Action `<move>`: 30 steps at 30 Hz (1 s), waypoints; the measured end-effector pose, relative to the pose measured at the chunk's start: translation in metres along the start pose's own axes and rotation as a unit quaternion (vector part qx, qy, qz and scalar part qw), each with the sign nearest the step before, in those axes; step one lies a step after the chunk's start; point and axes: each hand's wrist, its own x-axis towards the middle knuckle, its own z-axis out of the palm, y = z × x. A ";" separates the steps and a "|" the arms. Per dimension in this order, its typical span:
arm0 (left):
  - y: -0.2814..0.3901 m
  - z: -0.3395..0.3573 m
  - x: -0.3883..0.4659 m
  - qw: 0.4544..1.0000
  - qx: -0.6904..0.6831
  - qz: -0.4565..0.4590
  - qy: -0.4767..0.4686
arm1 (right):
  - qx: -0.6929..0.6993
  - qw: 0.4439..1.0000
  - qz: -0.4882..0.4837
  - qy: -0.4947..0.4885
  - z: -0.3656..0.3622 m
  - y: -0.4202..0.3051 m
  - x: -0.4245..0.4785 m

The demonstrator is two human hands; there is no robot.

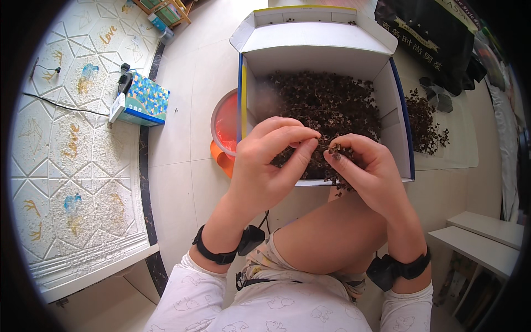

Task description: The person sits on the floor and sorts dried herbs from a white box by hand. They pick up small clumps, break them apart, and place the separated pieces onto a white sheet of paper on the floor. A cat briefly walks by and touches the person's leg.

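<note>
An open cardboard box [316, 34] stands before me, white inside with blue and yellow edges. Dark brown dried plant sprigs [332, 95] with small clustered heads fill much of it. Above its near edge, my right hand [367, 170] pinches a dried sprig [338, 152] between thumb and fingers, and more of the heads hang below that hand. Facing it, my left hand [274, 159] has its thumb and forefinger closed on what looks like a thin stem of the sprig. The fingertips of the two hands are a short distance apart.
A pink-red basin [224, 124] and an orange object [222, 159] sit left of the box. More dried sprigs [425, 124] lie on a pale sheet at right, near a black printed bag [431, 41]. A patterned carton [147, 99] stands by the wall; a white shelf [477, 249] is lower right.
</note>
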 end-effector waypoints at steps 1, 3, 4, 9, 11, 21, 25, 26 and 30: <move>0.000 0.000 0.000 1.000 -0.003 0.003 0.013 | -0.007 1.000 0.005 -0.001 -0.001 -0.001 0.000; -0.001 -0.004 -0.005 0.980 -0.116 -0.134 0.085 | -0.012 1.000 0.015 -0.002 -0.002 -0.002 -0.001; -0.005 -0.008 -0.007 0.982 -0.137 -0.121 0.053 | -0.010 1.000 0.020 -0.002 -0.003 -0.003 -0.001; 0.004 -0.004 0.001 0.994 -0.066 -0.080 -0.021 | 0.015 1.000 0.026 -0.002 -0.003 -0.002 0.000; 0.004 -0.009 0.003 0.996 -0.042 -0.030 -0.069 | 0.020 0.999 0.027 0.001 -0.002 -0.002 -0.001; -0.001 -0.007 -0.003 0.978 -0.133 -0.155 0.041 | 0.013 0.998 0.057 -0.008 -0.005 -0.008 -0.001; -0.005 0.002 -0.003 0.988 -0.115 -0.102 0.033 | 0.063 0.995 0.077 -0.010 -0.006 -0.010 0.000; -0.001 0.004 -0.002 0.986 -0.115 -0.110 0.041 | 0.070 0.994 0.080 -0.012 -0.006 -0.009 0.001; 0.005 0.000 0.002 0.996 -0.055 -0.049 -0.055 | 0.074 0.993 0.087 -0.027 -0.008 -0.009 0.001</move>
